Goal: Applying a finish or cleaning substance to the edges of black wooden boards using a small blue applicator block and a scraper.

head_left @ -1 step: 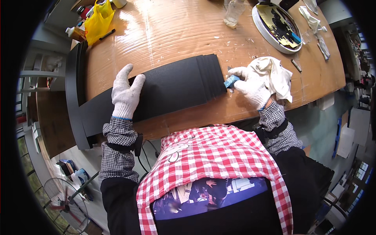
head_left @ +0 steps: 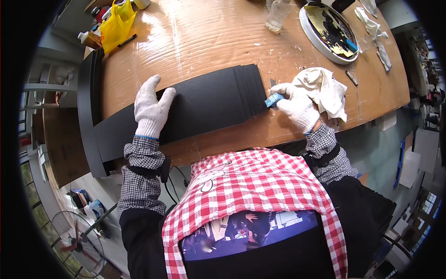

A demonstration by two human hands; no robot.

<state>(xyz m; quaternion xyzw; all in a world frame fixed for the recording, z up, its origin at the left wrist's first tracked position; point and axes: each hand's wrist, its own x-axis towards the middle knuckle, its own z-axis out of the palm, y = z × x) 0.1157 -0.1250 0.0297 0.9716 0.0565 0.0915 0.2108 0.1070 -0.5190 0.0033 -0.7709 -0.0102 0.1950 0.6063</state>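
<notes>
A fanned stack of long black sheets point(head_left: 204, 100) lies across the table, its right-hand edges stepped one behind another. My left hand point(head_left: 152, 104), in a white knit glove, rests on the stack with thumb and fingers spread apart. The right hand point(head_left: 298, 106), gloved the same way, pinches a small blue sponge block point(head_left: 274, 100) between thumb and fingers. That block is right at the stepped right end of the stack; whether it presses on the edges I cannot tell. Just behind my right hand lies a crumpled white cloth point(head_left: 323, 90).
More black strips point(head_left: 88, 111) lie at the table's left end. A round tray point(head_left: 312, 39) with black paste and another blue block stands far right, near a clear plastic cup point(head_left: 278, 16). A yellow bag point(head_left: 117, 28) and a black marker point(head_left: 127, 41) sit far left.
My left hand has shifted slightly to the right on the black sheets. My right hand and the blue sponge block have moved very slightly left.
</notes>
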